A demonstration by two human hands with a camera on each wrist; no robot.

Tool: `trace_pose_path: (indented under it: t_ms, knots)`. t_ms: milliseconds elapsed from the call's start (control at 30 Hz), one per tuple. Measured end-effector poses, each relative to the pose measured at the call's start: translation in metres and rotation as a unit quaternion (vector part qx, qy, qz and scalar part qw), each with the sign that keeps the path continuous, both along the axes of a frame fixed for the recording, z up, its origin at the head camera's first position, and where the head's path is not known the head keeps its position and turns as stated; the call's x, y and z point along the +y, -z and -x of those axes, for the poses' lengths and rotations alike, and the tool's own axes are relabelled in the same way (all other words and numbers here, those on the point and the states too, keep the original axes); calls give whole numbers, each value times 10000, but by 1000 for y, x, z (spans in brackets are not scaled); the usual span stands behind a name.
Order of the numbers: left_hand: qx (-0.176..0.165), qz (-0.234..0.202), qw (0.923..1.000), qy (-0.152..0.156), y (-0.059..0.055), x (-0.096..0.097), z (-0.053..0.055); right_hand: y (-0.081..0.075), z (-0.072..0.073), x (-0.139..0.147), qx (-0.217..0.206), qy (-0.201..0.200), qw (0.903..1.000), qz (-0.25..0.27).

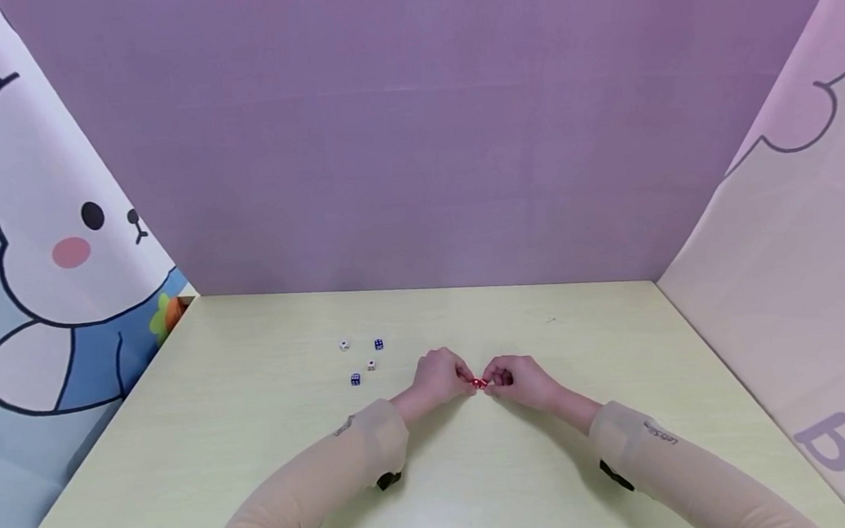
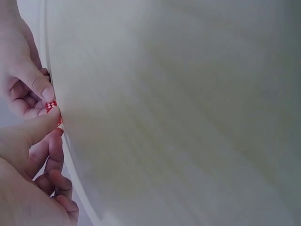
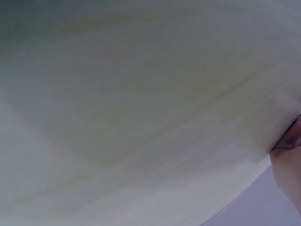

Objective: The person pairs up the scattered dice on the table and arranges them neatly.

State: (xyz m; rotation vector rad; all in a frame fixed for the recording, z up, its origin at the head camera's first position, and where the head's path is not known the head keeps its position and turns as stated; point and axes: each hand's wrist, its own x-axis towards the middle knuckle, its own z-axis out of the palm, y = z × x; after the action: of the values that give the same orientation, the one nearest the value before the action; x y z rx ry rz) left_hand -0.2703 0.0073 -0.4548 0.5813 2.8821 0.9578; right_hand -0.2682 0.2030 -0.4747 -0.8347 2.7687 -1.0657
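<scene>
Both hands meet above the middle of the pale wooden table (image 1: 258, 439). Between them is a small red die (image 1: 479, 383) with white pips. My left hand (image 1: 466, 378) pinches it from the left and my right hand (image 1: 491, 380) pinches it from the right. In the left wrist view the red die (image 2: 51, 106) shows between the left thumb (image 2: 33, 129) and a right fingertip (image 2: 42, 89), mostly covered by them. The right wrist view shows only the tabletop and a sliver of the right hand (image 3: 289, 160) at the frame's edge.
Several small dice lie left of the hands: a white one (image 1: 344, 345), a blue one (image 1: 378, 344), another white one (image 1: 371, 365) and a second blue one (image 1: 355, 379). Purple and cartoon-printed panels wall the table on three sides.
</scene>
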Motion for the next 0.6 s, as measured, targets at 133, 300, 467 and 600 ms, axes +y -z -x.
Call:
trace_pose_path:
  t_ms: [133, 300, 467, 600]
  knots:
    - [-16, -130, 9999, 13, -4, -8, -2, 0, -1, 0, -13, -5, 10000, 14]
    - [-19, -202, 9998, -16, -11, -32, -6, 0, -1, -1, -74, 3, 10000, -1]
    - [-185, -323, 9990, -255, -14, -66, -9, -2, -3, -1, -142, 50, 9999, 6]
    - [-156, -354, 9981, -475, -17, -92, -9, -3, -5, -1, -154, 64, 9999, 5]
